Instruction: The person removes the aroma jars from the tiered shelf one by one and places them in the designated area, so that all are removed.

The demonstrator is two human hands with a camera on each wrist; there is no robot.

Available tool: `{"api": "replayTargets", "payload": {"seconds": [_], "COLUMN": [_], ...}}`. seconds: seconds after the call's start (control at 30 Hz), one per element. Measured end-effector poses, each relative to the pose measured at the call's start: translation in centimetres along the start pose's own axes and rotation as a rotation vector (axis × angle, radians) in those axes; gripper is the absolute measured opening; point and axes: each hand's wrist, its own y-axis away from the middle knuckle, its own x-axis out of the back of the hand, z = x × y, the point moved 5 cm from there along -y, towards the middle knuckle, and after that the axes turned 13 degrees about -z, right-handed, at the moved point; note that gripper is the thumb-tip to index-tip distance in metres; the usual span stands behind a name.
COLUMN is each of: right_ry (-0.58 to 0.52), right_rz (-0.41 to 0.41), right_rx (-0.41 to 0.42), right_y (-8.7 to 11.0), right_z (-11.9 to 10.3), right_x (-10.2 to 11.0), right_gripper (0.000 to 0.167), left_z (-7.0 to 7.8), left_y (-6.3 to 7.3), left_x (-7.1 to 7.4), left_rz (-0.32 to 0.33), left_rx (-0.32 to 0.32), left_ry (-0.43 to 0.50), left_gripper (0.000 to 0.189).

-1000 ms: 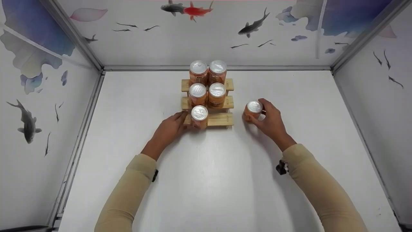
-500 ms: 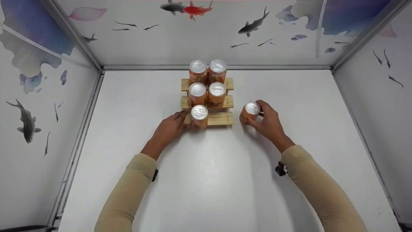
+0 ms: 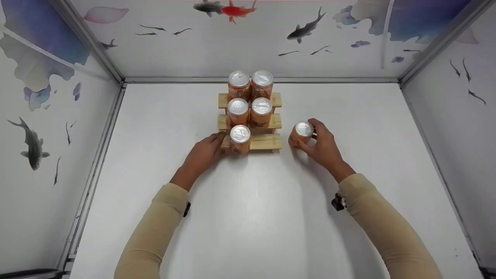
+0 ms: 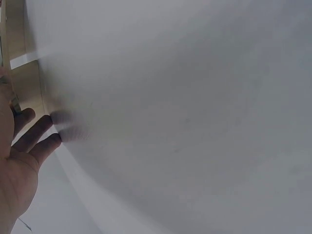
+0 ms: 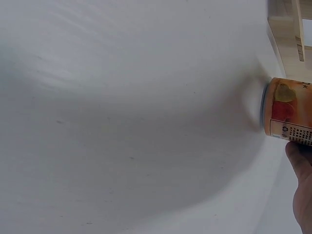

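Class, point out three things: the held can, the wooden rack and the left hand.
Held can [image 3: 298,138], head view: orange side.
Wooden rack [image 3: 266,142], head view: front shelf's bare part.
Left hand [image 3: 204,153], head view: back of hand.

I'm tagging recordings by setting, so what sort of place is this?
Probably a purpose-built booth or workstation, though I can't be sure: a white tabletop closed in on three sides by fish-printed panels, metal framing where panels meet, and a wooden stepped rack bearing cans.

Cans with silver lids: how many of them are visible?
6: two back cans, two middle cans and one front can on the wooden rack; the sixth can in the right hand, beside the rack. Others behind may be hidden.
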Motion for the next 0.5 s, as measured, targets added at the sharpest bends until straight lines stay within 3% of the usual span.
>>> {"api": "replayTargets", "payload": {"seconds": [0.5], "right_ry": [0.133], "right_rz": [0.012], "right_rx": [-0.010], "right_y": [-0.01], "right_z": [-0.87], "right_x": [0.99], "right_gripper": [0.084], "left_z": [0.16], "left_y": [0.09], "left_x": [0.20], "left_rz": [0.014], "left_rx": [-0.017], "left_ry": [0.004], "left_gripper": [0.058]}}
